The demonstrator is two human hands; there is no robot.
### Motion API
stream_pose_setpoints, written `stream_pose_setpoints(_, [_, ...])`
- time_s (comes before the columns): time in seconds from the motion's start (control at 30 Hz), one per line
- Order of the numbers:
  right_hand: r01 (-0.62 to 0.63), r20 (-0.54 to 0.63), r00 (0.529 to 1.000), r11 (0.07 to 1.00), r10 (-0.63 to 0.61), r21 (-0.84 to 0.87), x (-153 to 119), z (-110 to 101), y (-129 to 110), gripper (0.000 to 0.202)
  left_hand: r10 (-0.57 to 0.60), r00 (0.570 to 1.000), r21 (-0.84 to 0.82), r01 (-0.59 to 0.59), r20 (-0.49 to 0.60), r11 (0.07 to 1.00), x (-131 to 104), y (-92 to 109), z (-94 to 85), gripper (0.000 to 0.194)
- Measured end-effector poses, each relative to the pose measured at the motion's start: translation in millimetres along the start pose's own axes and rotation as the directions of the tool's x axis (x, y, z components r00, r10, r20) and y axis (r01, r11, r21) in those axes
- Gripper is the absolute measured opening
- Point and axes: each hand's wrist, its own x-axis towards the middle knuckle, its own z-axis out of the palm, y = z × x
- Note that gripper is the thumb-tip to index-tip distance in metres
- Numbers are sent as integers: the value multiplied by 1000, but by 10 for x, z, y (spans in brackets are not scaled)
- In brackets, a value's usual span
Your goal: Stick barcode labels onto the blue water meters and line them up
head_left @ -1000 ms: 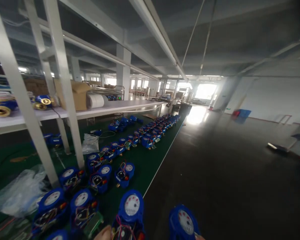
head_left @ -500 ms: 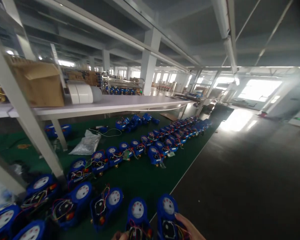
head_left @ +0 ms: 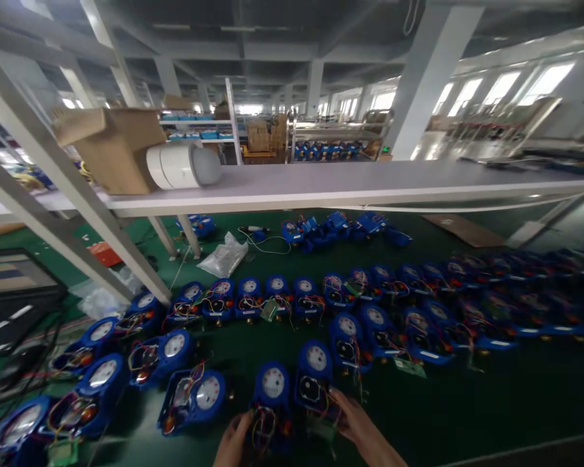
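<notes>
Two blue water meters with round white dials and exposed wiring lie side by side at the bottom centre. My left hand (head_left: pixel 234 441) has its fingers closed at the left side of the nearer water meter (head_left: pixel 273 383). My right hand (head_left: pixel 354 420) grips the lower right of the other water meter (head_left: pixel 316 359), thumb near its open wire compartment. A green circuit board (head_left: pixel 321 428) hangs by wires under that hand, partly blurred. Left of my hands lies another water meter (head_left: pixel 208 393), its wires loose on top.
Rows of similar meters (head_left: pixel 248 287) stretch across the green surface to the right. A raised white shelf (head_left: pixel 321 181) carries a cardboard box (head_left: pixel 121 149) and a white roll (head_left: pixel 172 165). Slanted metal posts (head_left: pixel 73 162) and a laptop (head_left: pixel 17 279) are at left. A plastic bag (head_left: pixel 225 255) lies below the shelf.
The view has swung left, bringing the laptop into sight. The meter at my right hand now sits closer to the left one and a little farther forward. Both hands show more fully.
</notes>
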Motion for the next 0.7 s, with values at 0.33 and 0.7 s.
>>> stream_pose_setpoints(0.33, [-26, -58, 998, 998, 29, 58, 196, -184, 28, 70, -62, 988, -138, 43, -139, 990, 41, 108, 344, 20])
stream_pose_setpoints(0.7, [-41, -155, 987, 998, 49, 57, 314, -108, -22, 92, -63, 985, -96, 48, -158, 994, 412, 569, 744, 33])
